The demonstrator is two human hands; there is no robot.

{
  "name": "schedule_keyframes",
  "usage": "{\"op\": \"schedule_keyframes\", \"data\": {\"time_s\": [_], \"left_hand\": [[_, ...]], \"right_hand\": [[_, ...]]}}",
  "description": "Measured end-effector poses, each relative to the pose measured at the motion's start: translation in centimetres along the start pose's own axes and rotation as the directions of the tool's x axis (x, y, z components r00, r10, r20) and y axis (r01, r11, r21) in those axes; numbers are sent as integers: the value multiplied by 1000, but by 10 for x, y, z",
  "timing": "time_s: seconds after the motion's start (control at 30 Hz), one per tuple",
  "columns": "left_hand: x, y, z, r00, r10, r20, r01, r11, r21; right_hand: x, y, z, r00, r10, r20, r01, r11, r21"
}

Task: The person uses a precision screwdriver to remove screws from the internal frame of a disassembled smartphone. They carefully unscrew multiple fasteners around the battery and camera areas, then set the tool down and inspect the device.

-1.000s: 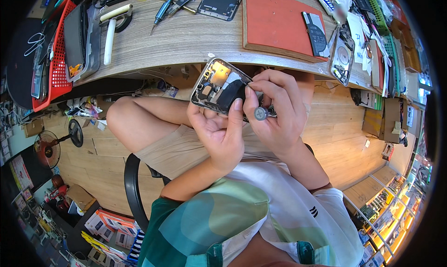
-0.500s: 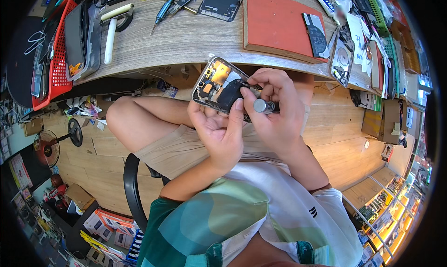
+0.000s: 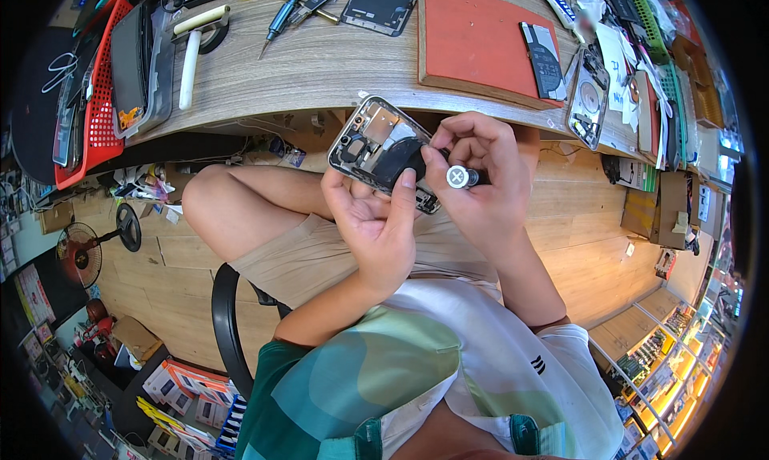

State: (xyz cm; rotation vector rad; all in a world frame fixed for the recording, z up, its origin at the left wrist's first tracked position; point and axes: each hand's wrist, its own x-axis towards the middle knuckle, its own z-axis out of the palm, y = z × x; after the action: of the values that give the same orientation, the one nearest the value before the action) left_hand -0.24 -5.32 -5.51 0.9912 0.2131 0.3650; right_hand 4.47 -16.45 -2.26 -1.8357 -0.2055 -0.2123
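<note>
**Gripping an opened phone body above the lap, short of the worktop**

Clothed in a green-and-white shirt at 6 o'clock from the phone body, with beige shorts toward 7 o'clock.

Holds the phone body tilted, camera end toward 10 o'clock, with the grip of the left hand clamped on its lower long edge: thumb over the rim beside a black sheet, fingers beneath. Carries a short cylindrical tool inside the curled right hand, showing a round silver end marked with a cross, between 3 and 4 o'clock. Has the thumb and forefinger of that right grip close together at the black sheet's 2 o'clock side; cannot tell whether pinching anything there.

Faces a worktop bearing, at its front edge, a phone frame between 2 and 3 o'clock; then a red-topped block at 1 o'clock with a dark flat component lying on it; then a white-handled tool at 10, a blue-handled screwdriver at 11 and a dark display panel at 12.

Ends farthest off with a plank floor, a fan at 8 o'clock and lit shelves at 4.
</note>
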Motion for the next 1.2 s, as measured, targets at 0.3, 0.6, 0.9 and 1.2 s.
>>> {"op": "schedule_keyframes", "data": {"time_s": [0.3,0.6,0.9,1.2], "left_hand": [[3,1,2,1000,-18,-17,18,1000,-10],[3,1,3,1000,-23,-12,22,999,-29],[4,0,2,1000,-16,0,16,999,-46],[4,0,3,1000,-17,-8,17,998,-52]], "right_hand": [[2,-1,-3,999,-52,6,52,997,-61],[4,0,-2,987,-162,-3,159,970,-182],[4,0,-3,978,-210,3,205,953,-224],[4,0,-3,973,-231,-13,220,944,-246]]}}
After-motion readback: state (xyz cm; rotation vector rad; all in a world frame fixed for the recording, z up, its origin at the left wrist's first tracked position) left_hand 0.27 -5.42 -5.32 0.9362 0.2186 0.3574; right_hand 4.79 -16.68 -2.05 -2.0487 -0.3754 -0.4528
